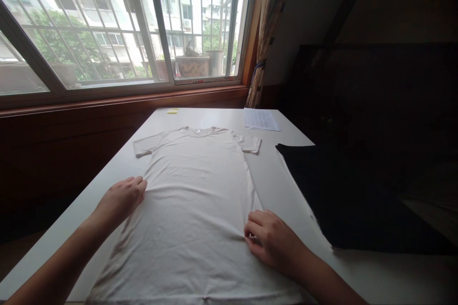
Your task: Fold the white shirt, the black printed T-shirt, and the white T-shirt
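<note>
A white short-sleeved T-shirt [200, 186] lies spread on the white table [282, 176], its neck toward the window and its hem toward me. My left hand [123, 195] is closed on the shirt's left side edge, about halfway down. Lower on the right side, my right hand [268, 238] pinches the fabric between thumb and fingers. Light creases run across the cloth between the two hands. Both sleeves lie out to the sides.
A sheet of printed paper [262, 119] and a yellow sticky note [172, 111] lie at the table's far end. Dark cloth [350, 200] covers the right side. Behind the table are a barred window [118, 28] and a tied curtain [263, 52].
</note>
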Demonstrator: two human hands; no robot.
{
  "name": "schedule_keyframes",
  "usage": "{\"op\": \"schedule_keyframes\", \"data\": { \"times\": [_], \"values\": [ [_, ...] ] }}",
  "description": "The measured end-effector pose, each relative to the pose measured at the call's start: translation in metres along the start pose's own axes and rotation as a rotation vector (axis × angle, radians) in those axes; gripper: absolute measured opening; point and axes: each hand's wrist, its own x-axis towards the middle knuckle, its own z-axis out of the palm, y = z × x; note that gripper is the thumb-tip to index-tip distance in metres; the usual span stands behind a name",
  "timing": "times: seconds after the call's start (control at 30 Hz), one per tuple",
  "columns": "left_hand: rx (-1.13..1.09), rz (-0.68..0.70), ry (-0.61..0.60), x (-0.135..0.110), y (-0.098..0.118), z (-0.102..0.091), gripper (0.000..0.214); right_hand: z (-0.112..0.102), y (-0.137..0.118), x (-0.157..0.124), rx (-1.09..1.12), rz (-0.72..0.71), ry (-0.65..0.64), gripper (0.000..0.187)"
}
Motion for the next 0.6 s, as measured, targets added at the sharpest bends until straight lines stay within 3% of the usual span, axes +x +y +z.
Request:
{"op": "schedule_keyframes", "data": {
  "times": [0.13,0.43,0.6],
  "values": [
    [0.044,0.009,0.012,-0.002,-0.006,0.0,0.018,-0.005,0.001,0.0,-0.016,-0.014,-0.016,0.013],
    [0.042,-0.005,-0.09,0.002,-0.009,0.01,0.021,-0.01,0.0,0.005,0.036,-0.01,-0.094,0.013],
    [0.044,-0.04,-0.111,0.014,0.002,-0.008,0.022,-0.025,0.001,0.017,0.08,0.005,-0.127,0.013]
  ]
}}
